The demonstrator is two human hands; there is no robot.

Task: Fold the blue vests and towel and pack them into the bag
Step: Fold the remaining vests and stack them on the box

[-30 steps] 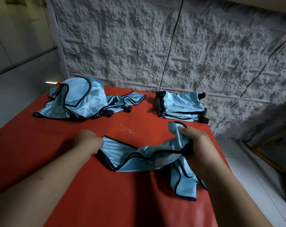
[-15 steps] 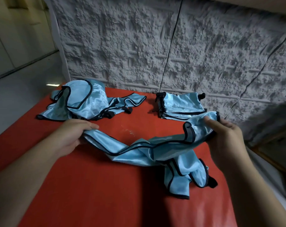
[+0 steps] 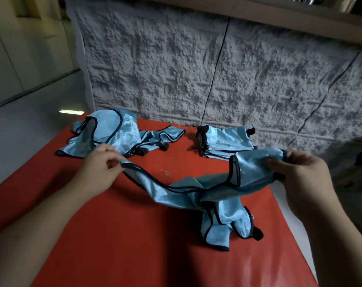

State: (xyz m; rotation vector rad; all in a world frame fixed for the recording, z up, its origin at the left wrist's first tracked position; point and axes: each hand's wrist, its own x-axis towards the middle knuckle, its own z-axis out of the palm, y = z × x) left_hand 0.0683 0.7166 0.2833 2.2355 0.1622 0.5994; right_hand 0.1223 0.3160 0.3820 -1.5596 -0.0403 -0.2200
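Note:
A light blue vest with black trim (image 3: 196,189) is stretched between my hands above the red table (image 3: 134,235). My left hand (image 3: 99,168) pinches its left end. My right hand (image 3: 300,175) grips its right end, held higher. The vest's lower part hangs down and lies bunched on the table near the right edge. A stack of folded blue vests (image 3: 223,141) sits at the back by the wall. A loose heap of unfolded blue vests (image 3: 116,135) lies at the back left. No bag or towel shows.
A rough grey textured wall (image 3: 217,69) stands right behind the table. The table's right edge drops to a pale floor (image 3: 290,214). Grey floor (image 3: 20,129) lies to the left.
Both hands lifted the vest off the table and pulled it apart; the right hand rose and moved right, the left hand moved up toward the heap. The vest now hangs stretched out.

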